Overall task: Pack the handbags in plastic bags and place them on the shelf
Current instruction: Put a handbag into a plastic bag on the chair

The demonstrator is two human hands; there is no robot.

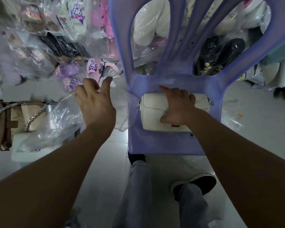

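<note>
While your right hand (178, 109) curls its fingers (179, 93) round the white handbag (153, 112) on the chair (155, 143), your left hand (95, 106) hovers spread and empty; the flimsy plastic bags (56, 122) could drag out together.

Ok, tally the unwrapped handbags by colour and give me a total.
white handbag, on the purple chair under the right hand: 1
beige and brown handbag with a chain strap, off to the left: 1
Total: 2
</note>
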